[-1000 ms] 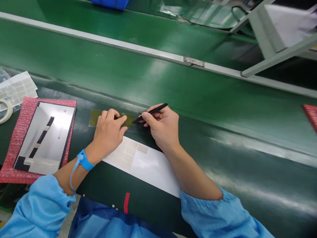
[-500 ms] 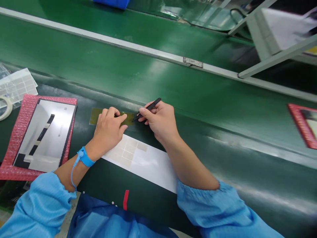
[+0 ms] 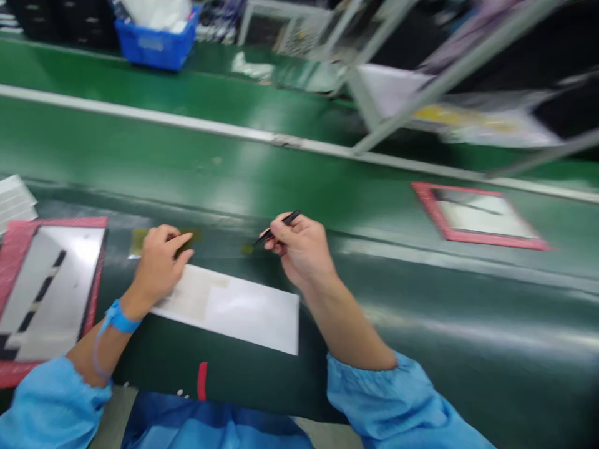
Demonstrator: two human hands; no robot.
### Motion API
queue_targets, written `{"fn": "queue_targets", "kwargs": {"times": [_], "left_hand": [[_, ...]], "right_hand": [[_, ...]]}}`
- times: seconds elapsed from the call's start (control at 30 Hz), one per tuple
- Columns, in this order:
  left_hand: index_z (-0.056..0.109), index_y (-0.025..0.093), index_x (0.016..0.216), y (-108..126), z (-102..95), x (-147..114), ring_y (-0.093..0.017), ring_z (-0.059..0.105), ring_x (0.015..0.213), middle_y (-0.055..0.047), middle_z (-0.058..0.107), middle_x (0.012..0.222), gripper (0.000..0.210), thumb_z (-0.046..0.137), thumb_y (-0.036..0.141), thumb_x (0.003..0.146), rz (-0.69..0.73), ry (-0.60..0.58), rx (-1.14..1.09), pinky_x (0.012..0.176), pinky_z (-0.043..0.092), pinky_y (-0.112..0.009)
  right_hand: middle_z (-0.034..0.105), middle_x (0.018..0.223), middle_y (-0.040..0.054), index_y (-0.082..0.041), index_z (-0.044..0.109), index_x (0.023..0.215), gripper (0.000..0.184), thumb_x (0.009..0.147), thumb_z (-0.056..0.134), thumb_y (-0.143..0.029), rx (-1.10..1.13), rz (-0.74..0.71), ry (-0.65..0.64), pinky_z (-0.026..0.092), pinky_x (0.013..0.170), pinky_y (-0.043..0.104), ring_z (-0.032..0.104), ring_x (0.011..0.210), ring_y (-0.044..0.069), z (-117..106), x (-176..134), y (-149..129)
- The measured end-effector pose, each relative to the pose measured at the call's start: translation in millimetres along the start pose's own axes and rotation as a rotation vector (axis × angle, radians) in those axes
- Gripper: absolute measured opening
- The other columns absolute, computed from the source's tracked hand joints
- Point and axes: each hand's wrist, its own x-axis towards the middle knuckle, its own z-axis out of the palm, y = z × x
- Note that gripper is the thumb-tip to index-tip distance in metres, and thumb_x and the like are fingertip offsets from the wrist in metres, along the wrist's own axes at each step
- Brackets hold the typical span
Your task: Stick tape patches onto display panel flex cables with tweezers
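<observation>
My right hand (image 3: 304,249) pinches slim black tweezers (image 3: 285,226), held like a pen above the dark mat. At the tweezers' tip is a small amber piece of film (image 3: 247,249). My left hand (image 3: 161,262), in a blue wrist strap (image 3: 122,317), rests over a strip of amber film (image 3: 139,242). Its thumb and index finger are apart, and the hand covers the strip's middle. Just below both hands lies a long white label sheet (image 3: 253,312), with pale rectangular labels on its left part.
On the left, a display panel (image 3: 60,299) lies on pink bubble wrap (image 3: 14,249), with white label sheets (image 3: 14,196) behind. Another panel (image 3: 486,212) sits on the green belt (image 3: 224,174) at right. A blue bin (image 3: 154,43) stands at the back.
My right hand with the tweezers has moved away from my left hand, and a small amber piece now shows at the tip, apart from the strip. The view has swung right and up.
</observation>
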Motion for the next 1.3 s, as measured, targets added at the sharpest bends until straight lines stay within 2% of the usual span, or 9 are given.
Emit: {"fn": "queue_targets", "kwargs": {"times": [0.23, 0.33, 0.47, 0.57, 0.67, 0.8, 0.93, 1.1, 1.3], "left_hand": [[0.073, 0.024, 0.113, 13, -19.1, 10, -0.029, 0.067, 0.108, -0.009, 0.070, 0.114, 0.023, 0.056, 0.036, 0.104, 0.074, 0.234, 0.088, 0.098, 0.054, -0.045], [0.075, 0.026, 0.110, 69, -25.6, 36, -0.028, 0.069, 0.103, -0.007, 0.072, 0.109, 0.024, 0.056, 0.040, 0.103, 0.158, 0.108, 0.059, 0.092, 0.056, -0.044], [0.077, 0.025, 0.112, 184, -3.9, 116, -0.026, 0.071, 0.099, -0.005, 0.076, 0.109, 0.030, 0.052, 0.037, 0.103, 0.275, -0.228, 0.016, 0.089, 0.055, -0.040], [0.078, 0.025, 0.098, 260, 46.9, 200, -0.024, 0.072, 0.098, -0.003, 0.079, 0.103, 0.027, 0.052, 0.027, 0.102, 0.320, -0.443, 0.132, 0.086, 0.053, -0.037], [0.077, 0.021, 0.095, 308, 116.6, 281, -0.023, 0.073, 0.099, -0.006, 0.078, 0.103, 0.026, 0.053, 0.022, 0.102, 0.328, -0.433, 0.174, 0.090, 0.054, -0.036], [0.071, 0.015, 0.116, 344, 205.2, 361, -0.024, 0.069, 0.113, -0.009, 0.072, 0.121, 0.027, 0.064, 0.038, 0.105, 0.326, -0.382, 0.187, 0.102, 0.057, -0.047], [0.064, 0.016, 0.134, 364, 271.1, 412, -0.030, 0.061, 0.130, -0.013, 0.062, 0.141, 0.041, 0.066, 0.043, 0.103, 0.324, -0.353, 0.172, 0.112, 0.051, -0.055], [0.060, 0.018, 0.141, 377, 314.7, 442, -0.036, 0.052, 0.140, -0.015, 0.056, 0.150, 0.052, 0.069, 0.049, 0.100, 0.234, -0.465, 0.193, 0.116, 0.045, -0.062], [0.066, 0.016, 0.132, 392, 322.1, 459, -0.032, 0.059, 0.134, -0.014, 0.062, 0.143, 0.047, 0.072, 0.048, 0.098, 0.069, -0.598, 0.111, 0.114, 0.049, -0.057]], "right_hand": [[0.070, 0.065, 0.0036, -0.018, 0.062, 0.077, 0.061, 0.049, 0.102, -0.055, 0.152, -0.060, 0.331, 0.036, 0.040, 0.014, 0.057, 0.046, 0.009, -142, -9, -17], [0.068, 0.062, 0.0024, -0.017, 0.063, 0.074, 0.064, 0.043, 0.106, -0.053, 0.261, -0.076, 0.448, 0.037, 0.040, 0.013, 0.056, 0.046, 0.008, -195, -6, -20], [0.069, 0.064, 0.0026, -0.017, 0.064, 0.075, 0.068, 0.036, 0.108, -0.052, 0.392, -0.098, 0.556, 0.038, 0.039, 0.013, 0.058, 0.047, 0.009, -240, 2, -27], [0.069, 0.064, 0.0022, -0.017, 0.065, 0.077, 0.068, 0.036, 0.108, -0.049, 0.471, -0.107, 0.620, 0.040, 0.039, 0.014, 0.058, 0.047, 0.009, -256, 4, -31], [0.067, 0.061, 0.0011, -0.017, 0.065, 0.077, 0.067, 0.037, 0.107, -0.049, 0.534, -0.123, 0.713, 0.038, 0.038, 0.013, 0.057, 0.047, 0.009, -262, 6, -33], [0.066, 0.059, 0.0025, -0.017, 0.063, 0.075, 0.065, 0.039, 0.103, -0.052, 0.588, -0.173, 0.852, 0.032, 0.036, 0.013, 0.054, 0.043, 0.009, -265, 16, -33], [0.065, 0.059, 0.0015, -0.017, 0.061, 0.077, 0.063, 0.045, 0.101, -0.054, 0.605, -0.242, 0.937, 0.030, 0.037, 0.015, 0.053, 0.044, 0.009, -269, 27, -33], [0.069, 0.065, 0.0029, -0.017, 0.060, 0.082, 0.062, 0.053, 0.101, -0.054, 0.623, -0.274, 0.960, 0.031, 0.040, 0.014, 0.054, 0.046, 0.009, -267, 24, -33], [0.070, 0.066, 0.0034, -0.016, 0.061, 0.082, 0.062, 0.056, 0.100, -0.057, 0.624, -0.275, 0.938, 0.031, 0.042, 0.015, 0.054, 0.047, 0.008, -263, 23, -36]]}}
